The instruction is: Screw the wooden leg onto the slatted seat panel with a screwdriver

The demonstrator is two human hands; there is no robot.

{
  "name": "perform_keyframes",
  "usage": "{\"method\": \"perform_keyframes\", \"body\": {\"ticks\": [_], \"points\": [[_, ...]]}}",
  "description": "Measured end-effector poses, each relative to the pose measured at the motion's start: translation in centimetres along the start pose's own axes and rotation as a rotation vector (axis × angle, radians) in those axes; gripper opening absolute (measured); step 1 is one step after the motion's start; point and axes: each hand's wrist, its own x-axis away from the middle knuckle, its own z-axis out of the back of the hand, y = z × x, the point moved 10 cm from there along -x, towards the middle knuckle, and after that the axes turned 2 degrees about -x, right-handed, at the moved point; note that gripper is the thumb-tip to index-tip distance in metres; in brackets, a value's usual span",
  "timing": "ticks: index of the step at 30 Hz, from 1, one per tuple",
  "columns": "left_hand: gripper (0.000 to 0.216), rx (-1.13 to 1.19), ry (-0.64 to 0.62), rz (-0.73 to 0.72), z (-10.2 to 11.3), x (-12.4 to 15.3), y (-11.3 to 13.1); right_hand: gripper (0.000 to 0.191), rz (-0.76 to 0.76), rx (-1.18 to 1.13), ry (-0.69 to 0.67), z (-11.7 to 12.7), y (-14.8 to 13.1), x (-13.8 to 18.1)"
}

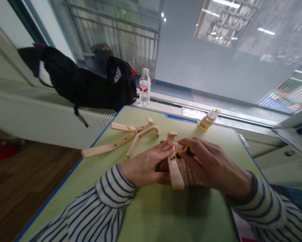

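My right hand [209, 163] is closed around a short yellow-and-black screwdriver [189, 151]. The tool's tip points left, close to a dark hole in a pale wooden bar [175, 174] with a small block-like end. My left hand [146, 164] grips this bar, its fingers on the upper part and its thumb low on the left side. Under and right of the bar is a slatted wooden piece [187, 171], partly hidden by my right hand. Left of my hands lie several loose wooden parts, among them a long bar [110, 147] and a hooked piece [142, 132].
The light green table [146, 215] has a blue edge. At its far right edge a clear bottle with a yellow base [208, 120] lies tilted. Beyond the table, a water bottle [145, 88] stands on the sill beside a black bag [95, 85]. A large window is behind them.
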Motion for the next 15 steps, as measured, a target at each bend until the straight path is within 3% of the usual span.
{"method": "perform_keyframes", "body": {"ticks": [15], "points": [[0.070, -0.049, 0.016, -0.001, 0.1, 0.2, 0.2, 0.024, 0.102, 0.016, 0.029, 0.1, -1.6, 1.0]]}}
